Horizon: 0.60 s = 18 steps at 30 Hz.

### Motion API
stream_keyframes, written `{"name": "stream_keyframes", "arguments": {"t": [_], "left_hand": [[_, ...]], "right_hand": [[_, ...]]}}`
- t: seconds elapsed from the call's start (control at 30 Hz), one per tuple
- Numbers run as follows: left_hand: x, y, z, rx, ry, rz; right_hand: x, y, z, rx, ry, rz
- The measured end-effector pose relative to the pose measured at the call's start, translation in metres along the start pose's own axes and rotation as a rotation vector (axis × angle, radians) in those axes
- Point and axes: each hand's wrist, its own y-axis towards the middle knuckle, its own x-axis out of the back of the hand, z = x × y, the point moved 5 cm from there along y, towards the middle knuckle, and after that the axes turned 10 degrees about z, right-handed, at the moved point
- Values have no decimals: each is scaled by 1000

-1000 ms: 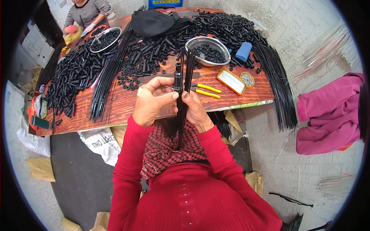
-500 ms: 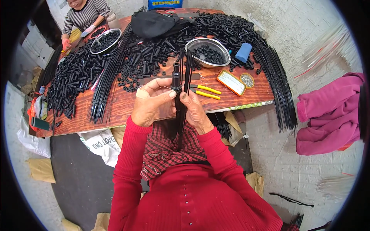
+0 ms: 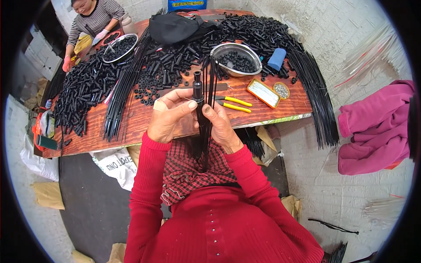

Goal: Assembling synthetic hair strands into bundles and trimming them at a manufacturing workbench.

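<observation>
Basically, a wide wooden table [image 3: 144,118] is filling the upper half of the view, w/ black plastic tubes [image 3: 83,94] lying heaped along its left side and more black parts spreading across the far edge. Long thin black rods [image 3: 318,101] are draping over the table's right end, and another bundle of rods [image 3: 120,98] is lying left of centre. A pink cloth [image 3: 377,127] is sitting off to the right, well apart from the table. A black bag [image 3: 175,27] is resting at the far side. 2 metal bowls are holding small black pieces: 1 steel bowl [image 3: 259,65] near the middle, another bowl [image 3: 131,41] near a 2nd person at the far left corner. A blue roll [image 3: 277,59] is standing just beside the middle bowl, a small tin [image 3: 263,93] is lying open near it, and yellow-handled pliers [image 3: 234,104] are lying just beyond the hands.

The left hand [image 3: 169,118] is curling its fingers & thumb around a black rod assembly [image 3: 199,109] (upright, knobbed tip on top), held above the table's near edge in front of the chest. The right hand [image 3: 221,127] is gripping the same assembly from the other side, thumb pressing on it, lower end hanging over a checked apron [image 3: 184,171].
</observation>
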Motion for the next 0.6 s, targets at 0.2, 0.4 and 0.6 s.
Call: {"name": "stream_keyframes", "arguments": {"t": [0.2,0.4,0.6], "left_hand": [[-2,1,-2,-21,-16,5],[3,1,-2,-29,-2,17],[9,1,-2,-31,25,14]], "right_hand": [[0,-1,-2,-9,-30,-15],[-4,1,-1,16,-85,-25],[-9,-1,-1,18,-75,9]]}}
